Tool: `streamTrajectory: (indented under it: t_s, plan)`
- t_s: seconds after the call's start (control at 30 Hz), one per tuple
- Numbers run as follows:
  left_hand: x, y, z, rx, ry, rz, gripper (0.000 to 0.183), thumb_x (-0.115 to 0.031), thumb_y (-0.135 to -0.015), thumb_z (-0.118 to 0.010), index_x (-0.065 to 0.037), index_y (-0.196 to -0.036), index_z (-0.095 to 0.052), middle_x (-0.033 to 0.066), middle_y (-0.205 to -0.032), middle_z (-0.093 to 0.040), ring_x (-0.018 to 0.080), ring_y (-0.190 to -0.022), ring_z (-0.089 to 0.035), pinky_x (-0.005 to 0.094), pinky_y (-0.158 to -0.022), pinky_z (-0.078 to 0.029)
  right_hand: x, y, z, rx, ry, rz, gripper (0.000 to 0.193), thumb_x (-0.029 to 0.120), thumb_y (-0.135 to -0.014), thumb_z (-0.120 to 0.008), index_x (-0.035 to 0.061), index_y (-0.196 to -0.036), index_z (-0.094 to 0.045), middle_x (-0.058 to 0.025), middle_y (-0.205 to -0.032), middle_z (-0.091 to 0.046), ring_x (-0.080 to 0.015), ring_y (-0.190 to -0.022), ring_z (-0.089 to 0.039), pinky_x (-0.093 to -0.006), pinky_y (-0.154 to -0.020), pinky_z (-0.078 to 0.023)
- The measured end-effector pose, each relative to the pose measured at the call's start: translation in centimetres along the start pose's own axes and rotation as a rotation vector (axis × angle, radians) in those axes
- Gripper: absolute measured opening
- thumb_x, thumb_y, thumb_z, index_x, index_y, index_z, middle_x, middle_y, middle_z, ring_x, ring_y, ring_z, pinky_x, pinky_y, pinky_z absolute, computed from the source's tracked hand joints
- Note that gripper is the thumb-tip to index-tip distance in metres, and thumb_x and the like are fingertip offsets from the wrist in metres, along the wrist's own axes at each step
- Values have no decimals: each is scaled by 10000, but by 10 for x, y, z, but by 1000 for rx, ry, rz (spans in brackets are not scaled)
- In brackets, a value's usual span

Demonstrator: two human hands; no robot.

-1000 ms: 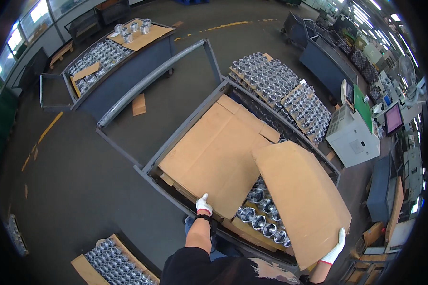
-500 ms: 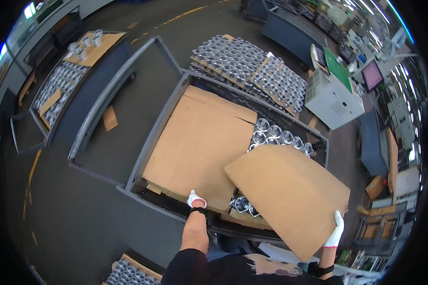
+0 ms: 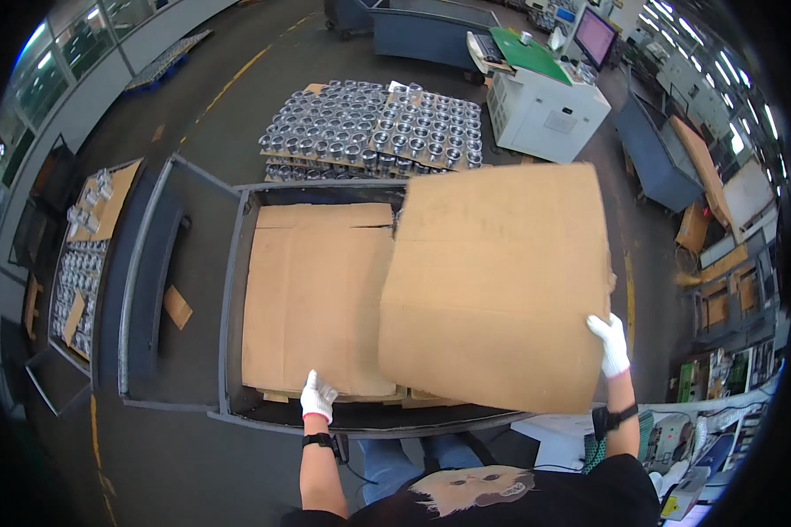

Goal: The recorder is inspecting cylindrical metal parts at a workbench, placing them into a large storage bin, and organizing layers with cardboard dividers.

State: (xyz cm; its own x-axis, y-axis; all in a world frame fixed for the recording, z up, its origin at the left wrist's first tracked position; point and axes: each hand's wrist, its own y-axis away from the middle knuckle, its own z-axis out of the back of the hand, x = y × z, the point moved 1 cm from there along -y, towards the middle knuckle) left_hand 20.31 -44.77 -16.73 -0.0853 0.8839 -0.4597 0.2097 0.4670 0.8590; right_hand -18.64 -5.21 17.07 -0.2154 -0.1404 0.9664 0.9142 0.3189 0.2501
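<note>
A large brown cardboard sheet (image 3: 501,290) is held over the right half of a dark metal bin, its right edge gripped by my white-gloved right hand (image 3: 613,345). A second cardboard sheet (image 3: 316,299) lies flat in the left half, with a slit near its far right corner. My left hand (image 3: 318,395), also gloved, rests at that sheet's near edge, its fingers partly stretched out. The bin (image 3: 230,307) has a raised metal frame (image 3: 136,290) standing out to its left. The raised sheet hides the metal parts in the bin's right half.
Beyond the bin stand stacked layers of shiny ring-shaped metal parts (image 3: 343,123) on cardboard. A white machine cabinet (image 3: 549,114) with a green top is at the far right. Another bin of parts (image 3: 79,272) stands left, and a cardboard scrap (image 3: 177,306) lies on the floor.
The right-hand sheet has swung round and spread farther over the bin's right half, covering the metal parts that showed before. My view has turned; my left hand stays at the near edge.
</note>
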Motion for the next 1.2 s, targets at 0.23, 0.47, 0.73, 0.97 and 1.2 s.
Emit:
streamTrajectory:
  t_s: [0.23,0.47,0.73,0.97,1.2]
  plan:
    - [23,30,-80,317,-490,66,836,-491,-912,-634,-90,-1535,-246,151,-1587,-250,423,-1420,-268,537,-1064,-355,-174,-139,51,67,-111,-406,453,198,-867,-714,-41,-1231,-588,-139,-1132,-675,-257,-1016,-655,-412,-905,-523]
    - [83,17,-126,171,-821,-49,862,-318,-864,-746,71,-1477,-283,186,-1480,-432,284,-1359,-425,357,-1132,-316,-259,-151,56,-116,146,-493,662,116,-817,-741,-43,-1391,-452,-173,-1285,-598,-251,-1115,-602,-373,-919,-491]
    - [125,10,-147,21,-810,-309,743,-189,-865,-727,85,-1444,-352,216,-1455,-450,293,-1327,-457,358,-1103,-357,-361,-101,94,-245,892,-765,674,443,-766,-751,33,-1278,-597,-216,-1274,-617,-335,-1170,-607,-382,-988,-478]
    - [124,9,-138,139,-735,-239,738,-199,-878,-718,110,-1436,-346,223,-1455,-447,296,-1326,-458,374,-1102,-364,-354,-63,105,-146,936,-564,659,510,-809,-687,49,-1271,-600,-226,-1257,-601,-366,-1164,-579,-421,-989,-464]
    - [154,30,-131,283,-809,-202,731,-186,-880,-698,73,-1462,-337,200,-1482,-427,287,-1361,-422,355,-1139,-307,-347,-52,126,-63,1288,-697,622,561,-851,-608,34,-1180,-639,-209,-1206,-643,-356,-1128,-618,-447,-955,-490]
